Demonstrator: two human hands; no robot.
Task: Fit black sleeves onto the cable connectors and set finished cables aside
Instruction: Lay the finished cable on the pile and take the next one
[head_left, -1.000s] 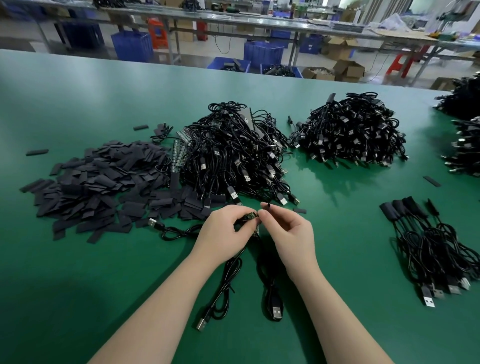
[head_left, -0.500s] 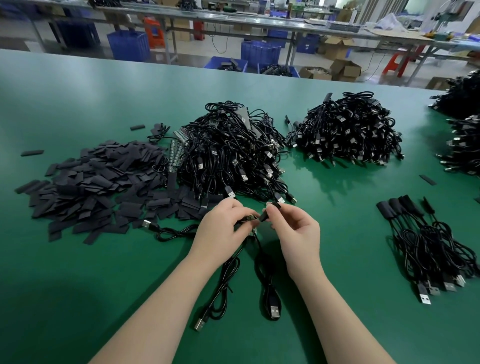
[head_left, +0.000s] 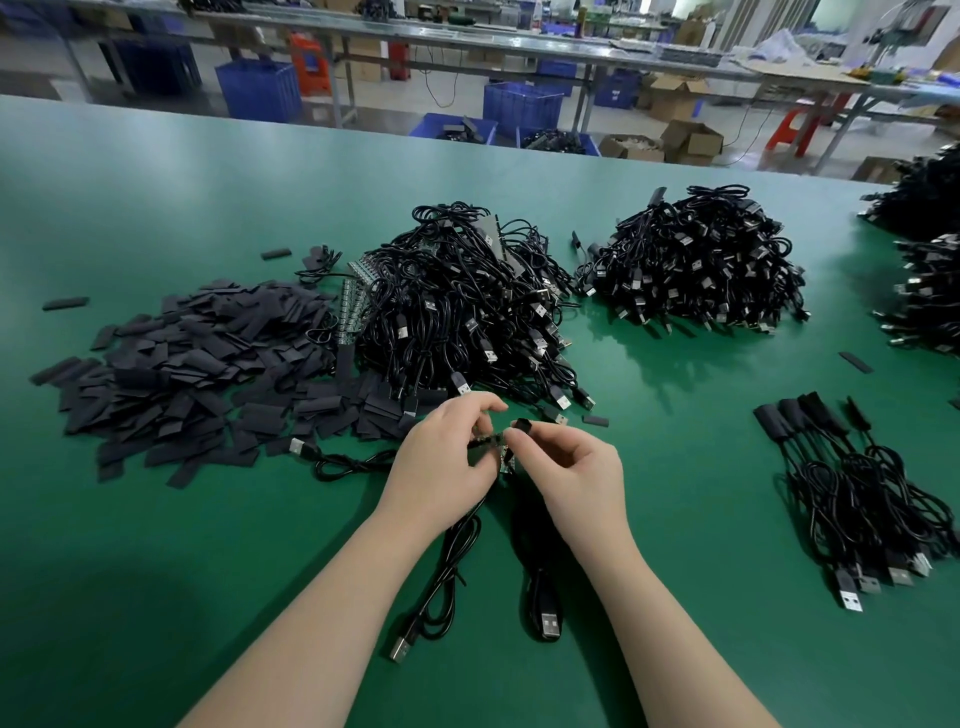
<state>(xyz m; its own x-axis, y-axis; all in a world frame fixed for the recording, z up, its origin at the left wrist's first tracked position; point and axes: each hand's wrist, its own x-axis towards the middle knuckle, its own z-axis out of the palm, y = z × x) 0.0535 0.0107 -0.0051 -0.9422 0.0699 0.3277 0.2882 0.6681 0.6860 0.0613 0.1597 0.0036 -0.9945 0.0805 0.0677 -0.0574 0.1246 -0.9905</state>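
On the table (head_left: 156, 571), loose sleeves (head_left: 197, 379) lie left of the cable heap (head_left: 467, 306); finished cables (head_left: 857, 493) lie right.

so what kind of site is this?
Likely a cable assembly workshop: piled black USB cables and loose black sleeves on a green workbench, blue crates behind.

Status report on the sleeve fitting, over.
Left hand pinches the connector end. Right hand pinches a black sleeve beside it, not yet on. Nothing between them.
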